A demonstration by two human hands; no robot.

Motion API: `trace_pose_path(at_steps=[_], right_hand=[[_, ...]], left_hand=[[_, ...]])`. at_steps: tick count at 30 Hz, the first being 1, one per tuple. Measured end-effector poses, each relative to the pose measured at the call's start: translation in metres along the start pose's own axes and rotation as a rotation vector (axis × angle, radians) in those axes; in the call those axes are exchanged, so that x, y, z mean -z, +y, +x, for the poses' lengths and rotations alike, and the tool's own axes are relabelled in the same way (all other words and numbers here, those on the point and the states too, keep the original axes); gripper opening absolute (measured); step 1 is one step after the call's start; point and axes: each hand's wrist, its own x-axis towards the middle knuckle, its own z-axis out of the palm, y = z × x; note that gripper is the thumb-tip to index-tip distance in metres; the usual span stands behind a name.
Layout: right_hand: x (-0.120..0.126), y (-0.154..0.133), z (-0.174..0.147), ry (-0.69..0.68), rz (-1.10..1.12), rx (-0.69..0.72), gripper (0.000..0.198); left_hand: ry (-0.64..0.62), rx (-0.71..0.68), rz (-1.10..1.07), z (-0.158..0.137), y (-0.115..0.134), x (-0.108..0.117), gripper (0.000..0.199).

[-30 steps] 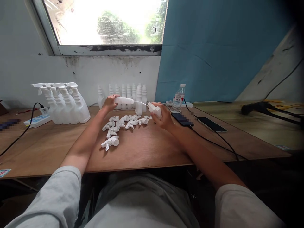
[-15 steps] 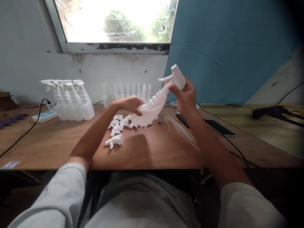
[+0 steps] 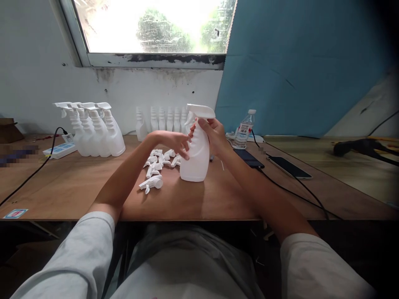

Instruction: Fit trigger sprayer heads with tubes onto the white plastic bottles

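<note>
Right hand grasps the translucent white plastic spray bottle by its neck, upright, mid-table; left hand touches its side, firmness unclear — best brace the body without squeezing

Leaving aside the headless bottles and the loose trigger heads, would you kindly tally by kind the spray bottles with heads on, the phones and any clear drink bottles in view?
Spray bottles with heads on: 5, counting the held spray bottle in the right hand
Phones: 2
Clear drink bottle: 1
Total: 8
</note>
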Motion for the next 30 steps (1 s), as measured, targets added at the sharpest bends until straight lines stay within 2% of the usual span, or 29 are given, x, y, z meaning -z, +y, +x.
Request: trace_pose_path(at_steps=[2,5,6,8,13,16,20,23,27,30], right_hand=[[-0.001,0.000,-0.004,-0.008,-0.006,0.011,0.044],[-0.002,-0.001,-0.008,-0.023,-0.019,0.019,0.042],[-0.002,-0.001,-0.009,-0.028,-0.027,0.021,0.041],[-0.002,-0.001,-0.011,-0.032,-0.047,0.025,0.040],[0.002,0.001,-0.014,-0.095,-0.022,0.010,0.047],[0.006,0.002,-0.016,-0.157,0.010,-0.030,0.044],[0.007,0.004,-0.017,-0.197,0.062,-0.055,0.039],[0.003,0.006,-0.017,-0.176,0.089,-0.028,0.036],[-0.003,0.006,-0.017,-0.104,0.037,0.024,0.045],[-0.007,0.002,-0.018,-0.133,0.059,-0.018,0.049]], left_hand=[[0.216,-0.096,-0.105,-0.008,0.002,0.011,0.038],[0.669,-0.177,-0.205,-0.015,0.006,0.022,0.039],[0.783,-0.191,-0.212,-0.015,0.008,0.024,0.038],[0.887,-0.231,-0.184,-0.013,0.015,0.021,0.035],[0.899,-0.411,-0.072,-0.005,0.036,0.006,0.021],[0.939,-0.473,-0.067,-0.001,0.037,0.002,0.016],[0.932,-0.485,-0.081,0.002,0.032,0.005,0.015],[0.901,-0.489,-0.109,0.001,0.031,0.006,0.014],[0.874,-0.495,-0.140,-0.001,0.034,0.006,0.014],[0.867,-0.484,-0.142,-0.003,0.037,0.005,0.014]])
